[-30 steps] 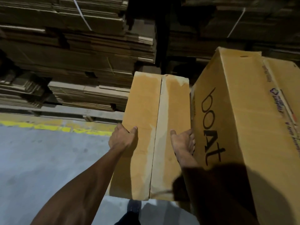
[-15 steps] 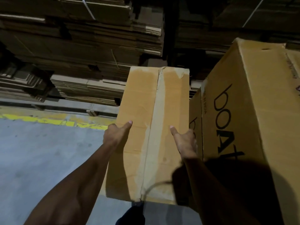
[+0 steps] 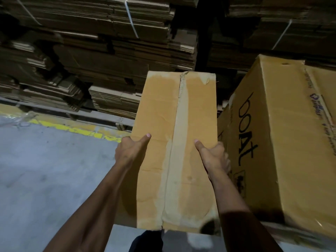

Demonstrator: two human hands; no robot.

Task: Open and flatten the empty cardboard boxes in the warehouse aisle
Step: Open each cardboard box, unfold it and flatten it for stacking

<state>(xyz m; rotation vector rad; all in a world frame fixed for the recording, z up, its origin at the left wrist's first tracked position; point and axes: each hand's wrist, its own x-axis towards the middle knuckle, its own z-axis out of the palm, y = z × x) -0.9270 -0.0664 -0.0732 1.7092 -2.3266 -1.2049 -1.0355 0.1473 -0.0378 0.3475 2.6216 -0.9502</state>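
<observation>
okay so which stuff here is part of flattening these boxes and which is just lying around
Part of the job:
taped box, gripped by left hand and right hand
printed box beside it

Just lying about:
flattened cardboard stacks
yellow floor line
concrete floor

Dim aisle: grey concrete floor (image 3: 45, 170), yellow floor line (image 3: 76, 129), strapped flattened-cardboard stacks (image 3: 91, 51) behind.

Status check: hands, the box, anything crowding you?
Left hand and right hand grip the taped box by its sides, thumbs on top. Seam tape unbroken. Big printed box tight on the right.
</observation>
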